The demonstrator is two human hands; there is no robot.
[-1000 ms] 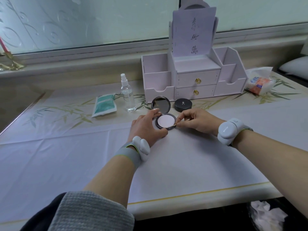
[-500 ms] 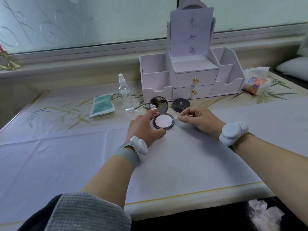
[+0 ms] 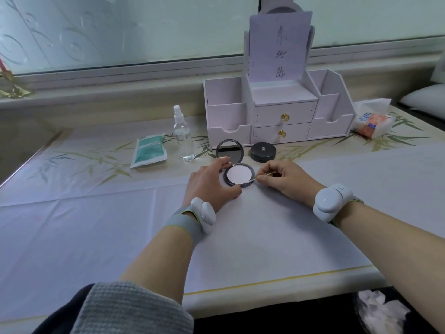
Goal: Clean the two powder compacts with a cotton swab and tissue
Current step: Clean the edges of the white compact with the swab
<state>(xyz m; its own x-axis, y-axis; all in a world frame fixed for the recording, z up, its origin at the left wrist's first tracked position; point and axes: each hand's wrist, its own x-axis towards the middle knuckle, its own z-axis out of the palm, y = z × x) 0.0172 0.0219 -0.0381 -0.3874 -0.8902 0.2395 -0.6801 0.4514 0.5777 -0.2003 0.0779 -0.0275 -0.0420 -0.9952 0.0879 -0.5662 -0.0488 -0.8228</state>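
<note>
An open black powder compact [image 3: 239, 175] lies on the white cloth, its mirror lid [image 3: 229, 151] standing up behind the pale powder pan. My left hand [image 3: 212, 183] grips the compact's base from the left, thumb at its near rim and fingers at the hinge side. My right hand [image 3: 284, 179] pinches a cotton swab [image 3: 258, 177] whose tip touches the right rim of the pan. A second, closed black compact [image 3: 263, 151] sits just behind. A tissue pack [image 3: 372, 121] lies at the far right.
A white drawer organizer [image 3: 277, 109] with a sheet of paper stands at the back. A clear spray bottle [image 3: 184, 136] and a green swab packet [image 3: 149, 150] lie to the left. Crumpled tissues [image 3: 380, 312] fill a bin below the table's near right edge.
The swab tip went from the pan's lower right rim up to the upper right, then back down the right rim. My left hand kept its hold on the base.
</note>
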